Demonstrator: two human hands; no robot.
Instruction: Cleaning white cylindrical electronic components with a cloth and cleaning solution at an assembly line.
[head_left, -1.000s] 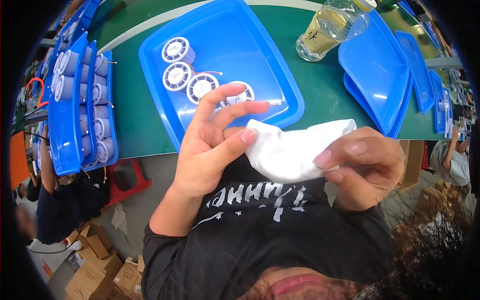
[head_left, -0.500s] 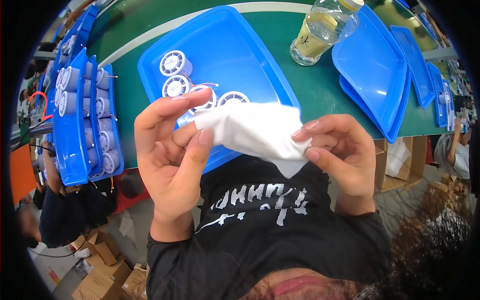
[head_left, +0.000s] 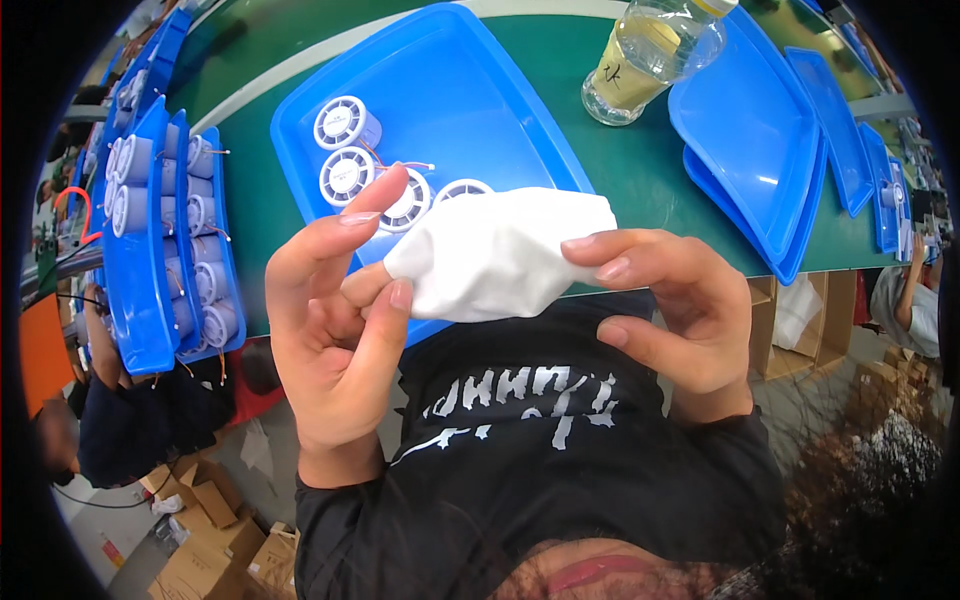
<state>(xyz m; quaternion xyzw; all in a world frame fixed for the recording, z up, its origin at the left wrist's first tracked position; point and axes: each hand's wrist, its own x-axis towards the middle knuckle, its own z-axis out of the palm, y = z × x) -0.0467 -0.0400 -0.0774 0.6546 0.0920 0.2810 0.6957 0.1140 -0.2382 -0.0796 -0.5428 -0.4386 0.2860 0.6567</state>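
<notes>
A crumpled white cloth (head_left: 502, 260) hangs in front of my chest, over the near edge of a blue tray (head_left: 450, 95). My left hand (head_left: 335, 345) pinches its left end between thumb and bent fingers, while the index finger is raised. At the cloth's right edge, the index and middle fingers of my right hand (head_left: 690, 305) rest against it, with the thumb well apart. Several round white fan-like parts (head_left: 347, 175) with slotted faces and thin wires stand in the tray. The cloth partly covers one of them.
A clear plastic bottle (head_left: 640, 70) with a yellow cap leans into view behind the tray. Stacked blue trays (head_left: 745, 130) lie on the green table (head_left: 560, 60) at right. Upright blue trays (head_left: 150, 260) of white parts stand at left. Cardboard boxes (head_left: 205, 555) are on the floor.
My right thumb has come off the cloth and spread away. The cloth's hanging right corner has lifted, and the cloth now looks rounder and more bunched. My left hand keeps its pinch.
</notes>
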